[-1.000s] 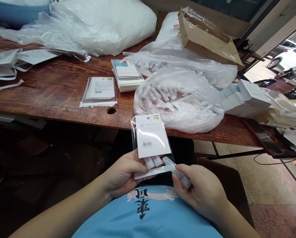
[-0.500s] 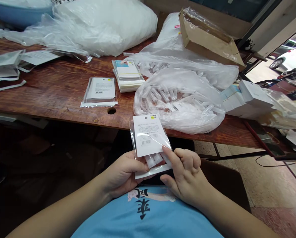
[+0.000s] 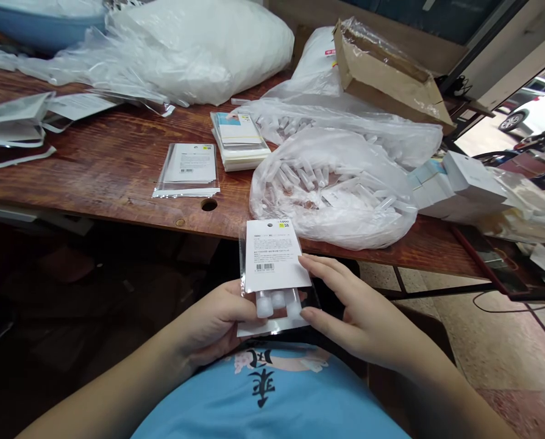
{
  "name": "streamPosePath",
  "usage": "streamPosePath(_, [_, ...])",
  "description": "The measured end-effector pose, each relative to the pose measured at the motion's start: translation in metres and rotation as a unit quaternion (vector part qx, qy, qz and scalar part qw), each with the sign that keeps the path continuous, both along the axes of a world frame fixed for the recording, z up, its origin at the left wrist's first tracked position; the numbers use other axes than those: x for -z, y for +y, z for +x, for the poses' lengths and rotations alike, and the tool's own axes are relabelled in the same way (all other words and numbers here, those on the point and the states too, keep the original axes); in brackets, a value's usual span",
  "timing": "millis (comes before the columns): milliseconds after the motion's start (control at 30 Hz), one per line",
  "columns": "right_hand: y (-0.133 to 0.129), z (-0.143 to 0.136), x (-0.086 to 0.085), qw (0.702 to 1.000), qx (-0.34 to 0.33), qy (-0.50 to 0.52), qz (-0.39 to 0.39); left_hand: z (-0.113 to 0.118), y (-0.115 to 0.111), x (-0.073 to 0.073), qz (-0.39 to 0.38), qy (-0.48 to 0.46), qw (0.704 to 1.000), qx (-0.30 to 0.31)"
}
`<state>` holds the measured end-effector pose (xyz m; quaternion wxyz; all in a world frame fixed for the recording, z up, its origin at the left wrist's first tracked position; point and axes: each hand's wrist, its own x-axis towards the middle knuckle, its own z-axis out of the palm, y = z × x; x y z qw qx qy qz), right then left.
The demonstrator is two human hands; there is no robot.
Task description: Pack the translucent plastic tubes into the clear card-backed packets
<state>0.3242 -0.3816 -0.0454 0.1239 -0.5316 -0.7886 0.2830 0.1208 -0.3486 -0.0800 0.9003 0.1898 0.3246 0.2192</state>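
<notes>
My left hand grips the lower left side of a clear plastic packet, thumb on top. Inside it are a white printed card with a barcode and three short translucent tubes with capped-looking ends, sticking out below the card. My right hand holds the packet's right side, its fingertips at the card's edge and its thumb against the right tube. The packet is above my lap, just in front of the table edge.
On the wooden table lie some flat carded packets and a stack of cards. An open plastic bag holds many tubes. Behind are a large white bag and a cardboard box. White boxes stand right.
The right hand's fingers have moved from hovering over the card to the packet's right side. The packet has straightened slightly, and the tubes show more evenly below the card.
</notes>
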Motion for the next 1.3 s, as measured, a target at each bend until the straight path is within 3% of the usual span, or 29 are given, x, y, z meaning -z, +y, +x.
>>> streamPosePath(100, [0.006,-0.004,0.002,1.000,-0.006,0.008,0.017,-0.001,-0.002,-0.001,0.002,-0.001,1.000,-0.001])
streamPosePath(267, [0.014,-0.014,0.010,0.996,0.064,-0.043,0.052,-0.002,-0.003,0.002,-0.006,-0.011,1.000,0.009])
streamPosePath(467, [0.013,-0.019,0.004,0.996,-0.007,-0.072,0.043,-0.002,0.000,0.007,-0.011,-0.012,1.000,-0.004])
streamPosePath(667, [0.020,-0.038,0.015,0.982,0.052,-0.134,0.125,-0.002,-0.003,0.005,0.026,-0.069,0.997,0.017])
streamPosePath(833, [0.027,-0.039,0.017,0.985,0.029,-0.132,0.103,-0.004,-0.003,0.003,0.028,-0.080,0.996,0.015])
streamPosePath(1000, [0.034,-0.043,0.014,0.973,0.075,-0.166,0.143,0.001,-0.001,0.000,0.062,-0.123,0.990,-0.013])
streamPosePath(1167, [0.034,-0.047,0.011,0.989,-0.013,-0.107,0.104,0.001,-0.001,0.001,0.030,-0.053,0.998,-0.003])
streamPosePath(1300, [0.040,-0.058,0.020,0.980,0.001,-0.129,0.151,0.002,0.001,0.002,0.033,-0.063,0.997,-0.017])
